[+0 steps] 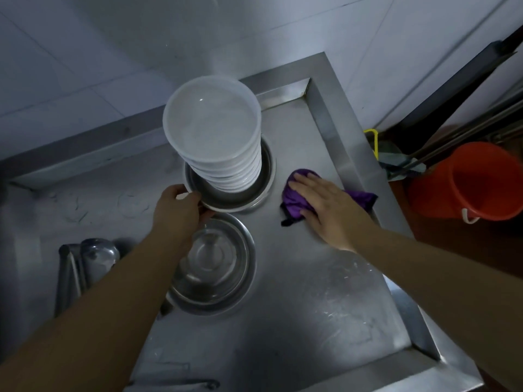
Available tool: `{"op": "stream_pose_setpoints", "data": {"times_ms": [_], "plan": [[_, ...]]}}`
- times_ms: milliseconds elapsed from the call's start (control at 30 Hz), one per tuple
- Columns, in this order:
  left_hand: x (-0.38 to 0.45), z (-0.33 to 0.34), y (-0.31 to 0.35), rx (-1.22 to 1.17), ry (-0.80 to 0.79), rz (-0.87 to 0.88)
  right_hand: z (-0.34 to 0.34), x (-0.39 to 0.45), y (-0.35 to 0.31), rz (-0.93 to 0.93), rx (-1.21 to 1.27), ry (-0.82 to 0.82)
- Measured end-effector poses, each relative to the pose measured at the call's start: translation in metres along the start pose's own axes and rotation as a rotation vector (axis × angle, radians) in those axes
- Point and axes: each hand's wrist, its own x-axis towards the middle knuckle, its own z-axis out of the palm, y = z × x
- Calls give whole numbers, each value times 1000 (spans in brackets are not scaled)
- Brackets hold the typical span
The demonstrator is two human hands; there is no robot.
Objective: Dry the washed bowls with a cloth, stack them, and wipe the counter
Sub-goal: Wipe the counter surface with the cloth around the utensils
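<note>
Tall stack of white bowls (218, 142) is standing inside a steel basin (240, 193) toward the back of the steel counter (325, 292), leaning slightly toward the camera's left. The left hand (177, 210) is gripping the basin's near-left rim, fingers curled over the edge and thumb on the outside. A second steel bowl (215, 264) is sitting just in front of the basin, upright, partly hidden under the left forearm.

Purple cloth (300, 199) is lying bunched on the counter to the right of the basin, near the raised right edge. The right hand (325, 205) is pressing flat on the cloth with fingers straight and together, palm down; nothing is pinched.

Faucet (93, 256) is showing at the lower left of the counter. Off the counter's right side, an orange bucket (467, 182) is standing on the floor, with mop handles (452, 142) leaning beside it.
</note>
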Motion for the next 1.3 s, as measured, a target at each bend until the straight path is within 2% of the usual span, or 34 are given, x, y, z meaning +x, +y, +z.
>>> {"op": "stream_pose_setpoints", "data": {"times_ms": [133, 200, 300, 367, 433, 600, 700, 1300], "plan": [[-4, 1, -1, 3, -16, 20, -7, 67, 3, 357, 41, 162], [-8, 2, -1, 12, -8, 24, -5, 96, -5, 450, 98, 191], [-9, 3, 1, -22, 3, 7, 6, 85, -19, 305, 107, 170], [-10, 4, 1, -15, 8, 1, 15, 43, -24, 99, 46, 146], [-10, 5, 0, -10, 16, 4, 25, -3, -25, 4, 21, 125], [-10, 20, 3, -68, 13, 4, 51, -102, -31, 80, 45, 47], [-11, 37, 8, -100, 2, -6, 63, -131, -35, 87, 6, 50], [-21, 142, 32, -327, -130, -89, 66, -130, -33, 79, 7, 77]]}}
